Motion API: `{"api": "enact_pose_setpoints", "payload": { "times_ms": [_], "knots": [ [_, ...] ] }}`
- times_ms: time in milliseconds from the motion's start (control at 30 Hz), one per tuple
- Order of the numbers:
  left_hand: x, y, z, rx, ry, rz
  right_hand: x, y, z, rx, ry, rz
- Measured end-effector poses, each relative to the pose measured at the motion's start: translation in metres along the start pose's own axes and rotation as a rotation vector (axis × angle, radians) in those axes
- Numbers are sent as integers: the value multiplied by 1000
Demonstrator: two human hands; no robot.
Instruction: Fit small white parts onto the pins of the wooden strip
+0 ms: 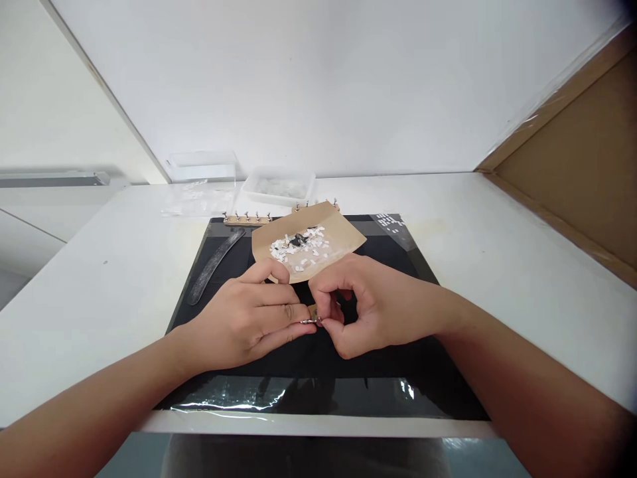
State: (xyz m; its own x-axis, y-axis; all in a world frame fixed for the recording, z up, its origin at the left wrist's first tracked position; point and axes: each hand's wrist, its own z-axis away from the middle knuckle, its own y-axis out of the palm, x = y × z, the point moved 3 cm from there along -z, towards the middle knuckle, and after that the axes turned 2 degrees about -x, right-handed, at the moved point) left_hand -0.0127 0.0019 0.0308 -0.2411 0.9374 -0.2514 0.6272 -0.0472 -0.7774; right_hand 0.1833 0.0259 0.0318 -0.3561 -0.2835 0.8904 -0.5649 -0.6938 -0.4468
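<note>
Over the black mat, my left hand holds a small metal stand between its thumb and fingers. My right hand is closed in a pinch at the right end of that stand, by a tiny dark reddish piece. Its fingertips partly hide the piece. Just beyond both hands lies a brown paper sheet with white chips and some dark bits on it.
A curved dark nail file lies on the mat's left. Behind are a strip with metal pegs, a translucent tray and clear plastic packaging. Small white pieces sit at the mat's back right. A cardboard box stands right.
</note>
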Motion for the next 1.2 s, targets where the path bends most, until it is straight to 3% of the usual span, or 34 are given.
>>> {"api": "enact_pose_setpoints", "payload": {
  "times_ms": [1200],
  "knots": [
    [-1,-1,-3,14,-21,63,3,-1,0,4,-73,33]
  ]
}}
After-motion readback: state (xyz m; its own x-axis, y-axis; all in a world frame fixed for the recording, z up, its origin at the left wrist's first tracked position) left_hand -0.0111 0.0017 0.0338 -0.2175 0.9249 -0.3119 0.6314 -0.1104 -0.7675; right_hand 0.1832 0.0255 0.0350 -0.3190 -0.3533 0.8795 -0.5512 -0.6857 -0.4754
